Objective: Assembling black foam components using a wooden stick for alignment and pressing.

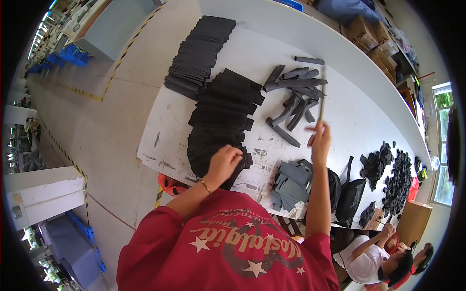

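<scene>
My left hand [224, 164] is over the near end of a long, overlapping row of black fabric pieces [218, 116]. Its fingers are closed in a pinch at the edge of one piece. In my right hand [319, 140] is a thin light-coloured stick [323, 104], pointing away from me across the table. The stick's far part passes by the end of a dark grey tube-like strip [303, 82]. That strip belongs to a loose heap of similar dark grey pieces [293, 104] in the middle of the table.
Another black stack [201, 53] lies farther back on the white table [262, 43]. Flat grey pieces [293, 179] and a black bag [350, 199] are near my right arm. Dark heaps [398, 179] lie farther right, where people [371, 257] sit. A raised white edge [340, 36] bounds the table's far side.
</scene>
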